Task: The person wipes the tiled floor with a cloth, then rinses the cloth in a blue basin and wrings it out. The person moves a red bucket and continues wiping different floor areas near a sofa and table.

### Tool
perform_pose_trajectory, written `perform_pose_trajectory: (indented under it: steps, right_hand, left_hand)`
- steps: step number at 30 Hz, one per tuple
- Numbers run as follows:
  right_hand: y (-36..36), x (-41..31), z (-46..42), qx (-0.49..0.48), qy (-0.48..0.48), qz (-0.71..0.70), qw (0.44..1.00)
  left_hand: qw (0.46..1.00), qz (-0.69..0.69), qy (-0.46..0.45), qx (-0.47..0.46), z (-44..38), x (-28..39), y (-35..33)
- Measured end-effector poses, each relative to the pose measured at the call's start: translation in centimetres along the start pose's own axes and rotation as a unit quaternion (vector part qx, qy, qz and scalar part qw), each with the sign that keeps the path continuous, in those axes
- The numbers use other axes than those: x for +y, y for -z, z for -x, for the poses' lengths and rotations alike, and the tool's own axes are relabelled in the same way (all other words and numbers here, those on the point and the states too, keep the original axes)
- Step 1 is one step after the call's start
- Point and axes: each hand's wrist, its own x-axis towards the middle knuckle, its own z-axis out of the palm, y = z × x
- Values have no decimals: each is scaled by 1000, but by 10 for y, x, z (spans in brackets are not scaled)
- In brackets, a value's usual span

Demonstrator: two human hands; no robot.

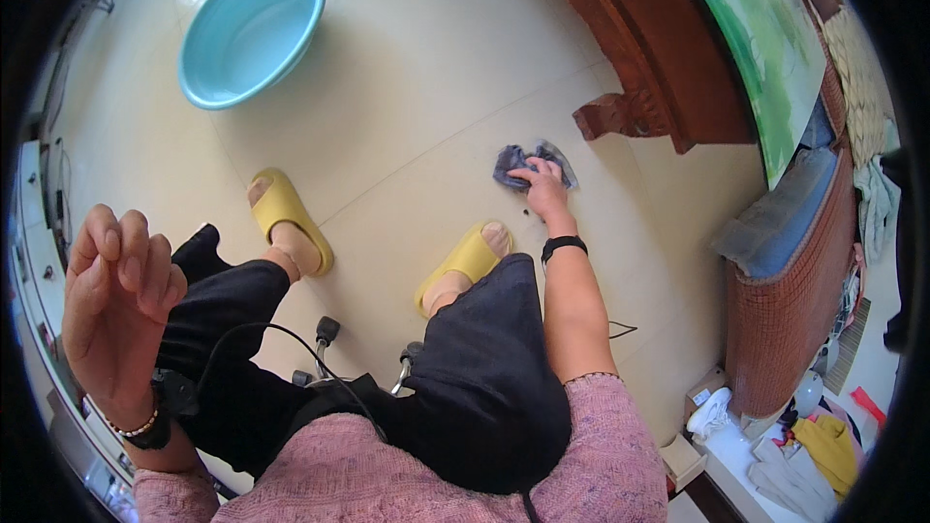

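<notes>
Down on the tiled floor, my right hand grips a crumpled dark grey cloth with its fingers spread over it. A small dark speck lies on the tiles just below that wrist. My left hand is raised at the left, its fingers curled in towards the thumb, and nothing shows in it. Beyond my feet a light blue plastic basin stands on the floor; I cannot tell whether it holds water.
My yellow slippers are planted apart. A carved wooden furniture leg stands close to the cloth on the right. Past it is a reddish-brown woven-covered seat. Chair casters show between my legs. Clothes lie at lower right.
</notes>
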Motion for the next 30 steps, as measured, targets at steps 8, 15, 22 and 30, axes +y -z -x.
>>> perform_pose_trajectory:
  steps: [8,15,22,30]
  right_hand:
    - [-7,-4,30,-123,-35,74,989]
    - [-39,-47,38,-15,-127,48,991]
    - [-41,-77,12,62,-311,-68,946]
    - [-34,-79,19,61,-216,13,974]
  left_hand:
    - [1000,6,-8,-9,33,-4,22]
    - [999,-9,-23,25,52,4,36]
    - [1000,-15,-1,-17,48,-9,37]
    - [999,-3,-6,44,52,-12,73]
